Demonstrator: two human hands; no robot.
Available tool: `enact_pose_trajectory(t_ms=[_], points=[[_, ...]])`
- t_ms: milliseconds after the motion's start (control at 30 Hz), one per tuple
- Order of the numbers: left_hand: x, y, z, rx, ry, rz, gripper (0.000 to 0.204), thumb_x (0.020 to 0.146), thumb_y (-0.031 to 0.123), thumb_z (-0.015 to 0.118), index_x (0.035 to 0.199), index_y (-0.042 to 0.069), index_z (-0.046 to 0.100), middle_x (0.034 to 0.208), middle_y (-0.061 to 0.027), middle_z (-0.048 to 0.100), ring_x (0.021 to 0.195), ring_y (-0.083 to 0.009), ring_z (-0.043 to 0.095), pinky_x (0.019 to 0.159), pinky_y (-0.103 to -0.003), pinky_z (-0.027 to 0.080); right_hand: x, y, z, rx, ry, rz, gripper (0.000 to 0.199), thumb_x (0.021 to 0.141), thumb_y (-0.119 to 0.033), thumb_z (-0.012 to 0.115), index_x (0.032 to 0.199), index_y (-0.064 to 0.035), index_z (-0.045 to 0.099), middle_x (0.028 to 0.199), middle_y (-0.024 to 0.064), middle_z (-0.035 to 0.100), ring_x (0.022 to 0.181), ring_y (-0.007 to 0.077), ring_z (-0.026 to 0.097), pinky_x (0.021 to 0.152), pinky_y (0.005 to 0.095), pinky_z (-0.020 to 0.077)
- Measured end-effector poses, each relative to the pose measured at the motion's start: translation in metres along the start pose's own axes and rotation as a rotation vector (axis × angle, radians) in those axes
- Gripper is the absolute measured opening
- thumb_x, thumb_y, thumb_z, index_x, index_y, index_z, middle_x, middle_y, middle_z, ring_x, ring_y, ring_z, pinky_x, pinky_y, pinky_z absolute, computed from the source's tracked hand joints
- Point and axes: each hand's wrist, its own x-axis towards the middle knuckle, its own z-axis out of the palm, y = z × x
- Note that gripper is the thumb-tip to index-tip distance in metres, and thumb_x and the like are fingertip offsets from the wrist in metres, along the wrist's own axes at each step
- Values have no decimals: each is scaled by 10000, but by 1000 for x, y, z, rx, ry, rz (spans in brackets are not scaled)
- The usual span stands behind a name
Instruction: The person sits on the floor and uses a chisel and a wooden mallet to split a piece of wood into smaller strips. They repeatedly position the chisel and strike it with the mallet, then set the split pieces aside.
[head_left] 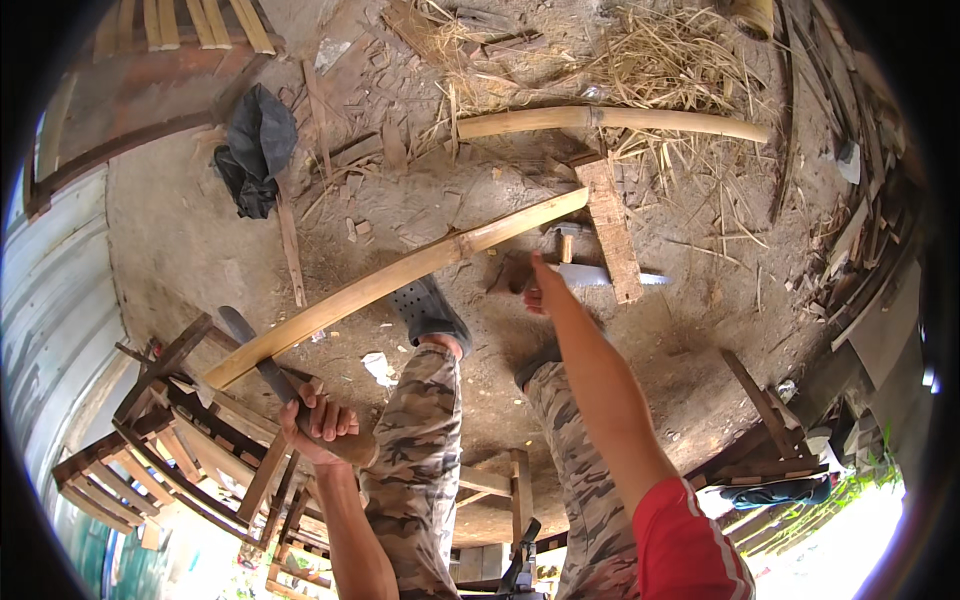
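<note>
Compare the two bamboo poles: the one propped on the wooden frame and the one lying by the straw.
The propped bamboo pole slants, its near end resting on the wooden frame; the far bamboo pole lies flat on the dirt beside the straw. The propped one looks longer and shows a flat split face; the far one looks round and whole. The left hand, gripping a blade's handle, sits near the propped one; no hand is near the far one. Both are pale yellow, jointed, slightly curved.

Camouflage trousers (420, 450), red sleeve (685, 545), pale yellow bamboo pole (400, 275), black cloth (255, 150)
</note>
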Motion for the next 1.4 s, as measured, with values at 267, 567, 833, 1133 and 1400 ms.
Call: enact_pose_trajectory(t_ms=[267, 567, 833, 1133, 1400], points=[[15, 2, 6, -16, -16, 15, 295, 990, 272, 449, 936, 7, 565, 502, 8, 466, 442, -115, 479, 506, -274, 424, -20, 20, 19, 193, 89, -116, 560, 833, -553, 652, 1000, -20, 615, 765, 116, 609, 669, 239, 639, 551, 385, 528], [30, -4, 14, -186, -159, 58, 222, 983, 234, 449, 909, 37, 520, 491, 3, 468, 419, -116, 472, 485, -285, 423, -158, 96, -99, 602, 362, -325, 543, 953, -401, 499, 1197, 83, 519, 1093, 221, 596, 774, 296, 679, 496, 336, 609], [38, -4, 46, -152, -287, 30, 217, 995, 238, 462, 876, 61, 505, 497, 5, 473, 405, -109, 450, 477, -275, 408, -199, 75, -249, -331, 718, -860, 364, 921, -274, 563, 1063, 60, 557, 880, 270, 663, 645, 375, 675, 516, 447, 531], [40, -5, 43, -118, -234, 36, 217, 973, 260, 483, 876, 69, 521, 487, 22, 469, 396, -102, 459, 477, -267, 405, -233, -196, -210, -812, 586, -1261, 482, 950, -437, 530, 959, 38, 611, 754, 246, 675, 672, 398, 688, 602, 490, 555], [25, -11, 36, -122, -220, 100, 214, 972, 250, 480, 872, 65, 517, 497, 25, 480, 418, -100, 491, 479, -263, 408, -268, -239, -125, -390, 241, -1279, 600, 942, -596, 504, 1149, -54, 655, 1049, 163, 710, 813, 233, 689, 750, 373, 538]])
